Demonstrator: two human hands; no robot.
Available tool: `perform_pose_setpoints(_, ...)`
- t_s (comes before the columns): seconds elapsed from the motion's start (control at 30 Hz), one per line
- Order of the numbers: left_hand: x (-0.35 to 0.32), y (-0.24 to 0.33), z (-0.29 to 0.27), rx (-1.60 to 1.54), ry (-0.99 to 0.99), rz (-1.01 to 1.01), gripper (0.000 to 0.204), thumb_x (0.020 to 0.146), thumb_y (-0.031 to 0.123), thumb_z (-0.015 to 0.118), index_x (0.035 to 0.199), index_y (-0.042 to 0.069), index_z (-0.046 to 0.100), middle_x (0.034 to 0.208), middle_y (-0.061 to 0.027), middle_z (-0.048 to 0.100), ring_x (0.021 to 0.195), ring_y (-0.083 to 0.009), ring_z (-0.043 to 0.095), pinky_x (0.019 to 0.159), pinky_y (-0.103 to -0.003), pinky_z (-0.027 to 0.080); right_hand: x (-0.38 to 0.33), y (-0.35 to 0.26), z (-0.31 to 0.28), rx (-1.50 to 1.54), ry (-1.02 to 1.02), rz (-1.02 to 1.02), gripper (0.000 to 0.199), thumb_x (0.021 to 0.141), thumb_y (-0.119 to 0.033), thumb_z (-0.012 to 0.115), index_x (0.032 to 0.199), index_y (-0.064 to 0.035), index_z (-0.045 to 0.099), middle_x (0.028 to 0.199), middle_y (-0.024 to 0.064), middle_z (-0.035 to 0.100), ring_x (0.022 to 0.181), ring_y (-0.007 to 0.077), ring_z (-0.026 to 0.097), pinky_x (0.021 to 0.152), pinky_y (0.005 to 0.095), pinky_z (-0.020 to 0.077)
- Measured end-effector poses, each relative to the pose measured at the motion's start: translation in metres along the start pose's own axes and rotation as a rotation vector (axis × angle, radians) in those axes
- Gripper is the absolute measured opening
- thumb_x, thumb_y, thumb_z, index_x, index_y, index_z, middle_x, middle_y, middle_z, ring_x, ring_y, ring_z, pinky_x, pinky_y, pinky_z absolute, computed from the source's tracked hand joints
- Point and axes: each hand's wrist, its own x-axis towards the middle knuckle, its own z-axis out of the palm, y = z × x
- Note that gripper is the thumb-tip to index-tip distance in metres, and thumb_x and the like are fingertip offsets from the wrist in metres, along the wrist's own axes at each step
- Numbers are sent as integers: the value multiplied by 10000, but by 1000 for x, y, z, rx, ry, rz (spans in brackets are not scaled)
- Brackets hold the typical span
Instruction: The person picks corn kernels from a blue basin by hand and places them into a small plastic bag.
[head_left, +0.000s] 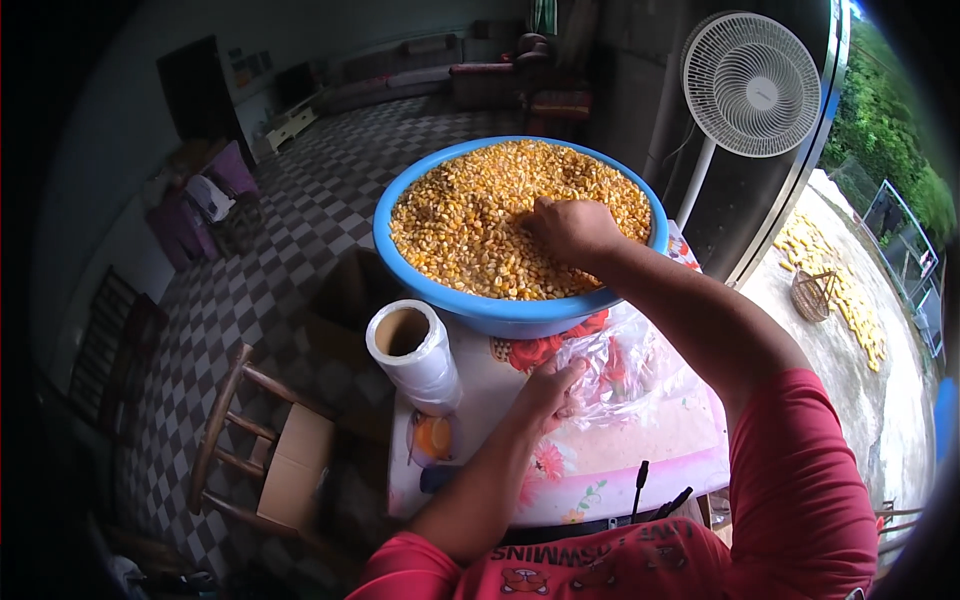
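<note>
A flower-patterned bench (650,472) is being seen from above, and a blue basin (520,318) is being supported at its far side. The basin is being filled almost to its rim by a heap of yellow corn kernels (470,220). On the bench, between basin and wearer, a clear plastic bag (622,372) is being spread in crumpled folds, partly beneath the right forearm. To its left, a white plastic roll (430,374) is being stood upright, slightly tilted, its hollow core being exposed. The right hand (575,232) is being rested against the kernels, its fingers being bent and their tips being hidden; how far they are being parted, and whether kernels are being gripped, cannot be told. The left hand (553,388) is being closed, the bag's near edge being pinched between thumb and fingers.
</note>
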Motion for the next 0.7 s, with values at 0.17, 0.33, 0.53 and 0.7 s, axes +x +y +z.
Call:
perform_pose_setpoints(0.17, 0, 5, 0, 56, -12, -18, 314, 873, 208, 536, 1170, 126, 473, 647, 28, 453, 386, -41, 244, 353, -198, 190, -11, 8, -4, 187, 146, -14, 258, 917, -294, 432, 952, -62, 540, 772, 162, 630, 714, 340, 621, 607, 419, 490)
perform_pose_setpoints(0.33, 0, -1, -3, -47, -55, 20, 245, 865, 190, 551, 1092, 124, 486, 676, 32, 440, 403, -46, 262, 356, -199, 198, -18, 28, 0, 414, 229, 4, 246, 904, -259, 484, 930, -38, 590, 801, 191, 630, 716, 345, 618, 641, 405, 489)
perform_pose_setpoints(0.53, 0, -2, -1, -98, 76, -14, 177, 853, 167, 580, 1004, 116, 505, 649, 35, 408, 408, -64, 267, 359, -211, 209, -60, 46, -2, 989, 332, 205, 274, 920, -258, 522, 843, -9, 607, 658, 70, 568, 599, 154, 529, 578, 291, 429)
perform_pose_setpoints(0.7, 0, -7, -10, -98, 58, 20, 172, 881, 204, 543, 1019, 100, 539, 652, 29, 425, 430, -75, 309, 361, -222, 225, -133, 30, 2, 1265, 377, 164, 282, 961, -266, 455, 835, -28, 538, 570, -43, 394, 480, 34, 320, 434, 199, 238)
